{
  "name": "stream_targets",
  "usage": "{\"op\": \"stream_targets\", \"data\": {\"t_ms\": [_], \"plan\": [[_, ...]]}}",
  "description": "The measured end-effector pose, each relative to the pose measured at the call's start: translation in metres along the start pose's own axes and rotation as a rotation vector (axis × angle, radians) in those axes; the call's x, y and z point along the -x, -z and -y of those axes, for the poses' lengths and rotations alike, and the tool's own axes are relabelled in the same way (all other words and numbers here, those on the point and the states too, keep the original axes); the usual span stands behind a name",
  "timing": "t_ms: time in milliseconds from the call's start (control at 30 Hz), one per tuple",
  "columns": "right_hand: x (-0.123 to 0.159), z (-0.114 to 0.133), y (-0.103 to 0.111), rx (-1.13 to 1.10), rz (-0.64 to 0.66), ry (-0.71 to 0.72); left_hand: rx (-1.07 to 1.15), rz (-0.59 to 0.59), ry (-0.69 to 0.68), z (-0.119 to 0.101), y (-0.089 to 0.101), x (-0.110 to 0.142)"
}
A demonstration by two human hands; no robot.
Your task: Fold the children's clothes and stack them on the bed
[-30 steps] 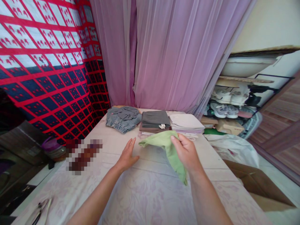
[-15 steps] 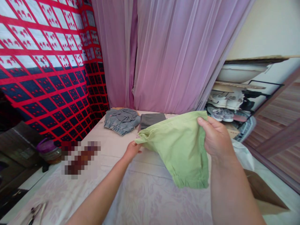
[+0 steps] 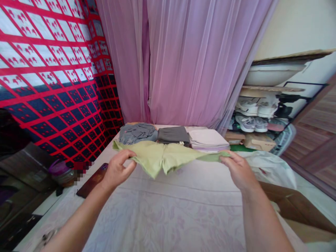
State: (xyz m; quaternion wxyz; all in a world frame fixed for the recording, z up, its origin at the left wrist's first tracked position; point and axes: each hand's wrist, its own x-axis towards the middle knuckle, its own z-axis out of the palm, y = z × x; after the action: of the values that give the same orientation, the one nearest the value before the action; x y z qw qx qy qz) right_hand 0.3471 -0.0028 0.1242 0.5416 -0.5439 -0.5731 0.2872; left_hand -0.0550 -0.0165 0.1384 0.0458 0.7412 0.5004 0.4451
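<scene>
A pair of light green shorts (image 3: 154, 155) is stretched sideways above the bed, its crotch and leg openings hanging toward me. My left hand (image 3: 122, 166) pinches the shorts near their left side, fingers closed on the cloth. At the opposite end, my right hand (image 3: 238, 168) grips a corner between thumb and fingers. Behind the shorts, along the far edge, lie a bundle of blue-grey denim clothing (image 3: 140, 132), a folded dark grey cloth (image 3: 173, 134) and a stack of folded pale cloths (image 3: 208, 138). The shorts partly cover the denim.
Under everything spreads a bed with a pale patterned sheet (image 3: 168, 213). A dark brown flat object (image 3: 93, 182) lies on its left side. To the right stand an open cardboard box (image 3: 296, 206) and a rack with shoes (image 3: 252, 122). Purple curtains (image 3: 189, 63) hang behind.
The green shorts have swung from hanging at the right to being spread level between both hands. My left hand has moved left and nearer, uncovering the folded pale stack.
</scene>
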Motion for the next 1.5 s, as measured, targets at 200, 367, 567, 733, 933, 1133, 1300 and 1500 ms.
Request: {"op": "stream_targets", "data": {"t_ms": [200,367,567,733,933,1133,1300,1500], "plan": [[0.065,-0.060,-0.009,0.197,0.484,-0.276,-0.057,0.469,0.151,0.032,-0.033,0.099],[0.079,-0.079,-0.011,0.245,0.625,-0.326,-0.104,0.634,0.156,0.033,-0.033,0.107],[0.075,-0.079,-0.002,0.273,0.730,-0.339,0.058,0.902,0.305,0.032,-0.011,0.086],[0.072,-0.083,0.000,0.201,0.597,-0.490,0.174,0.911,0.438,0.042,-0.012,0.063],[0.071,-0.083,-0.011,0.302,0.476,-0.807,0.226,0.637,0.194,0.030,-0.082,0.036],[0.083,-0.094,-0.011,0.356,0.651,-0.653,0.186,0.810,-0.053,-0.006,-0.168,0.023],[0.090,-0.089,-0.008,0.343,0.627,-0.520,0.008,0.969,-0.117,-0.020,-0.209,0.012],[0.094,-0.059,-0.023,0.203,0.581,-0.389,-0.100,1.031,-0.135,-0.017,-0.222,0.016]]}}
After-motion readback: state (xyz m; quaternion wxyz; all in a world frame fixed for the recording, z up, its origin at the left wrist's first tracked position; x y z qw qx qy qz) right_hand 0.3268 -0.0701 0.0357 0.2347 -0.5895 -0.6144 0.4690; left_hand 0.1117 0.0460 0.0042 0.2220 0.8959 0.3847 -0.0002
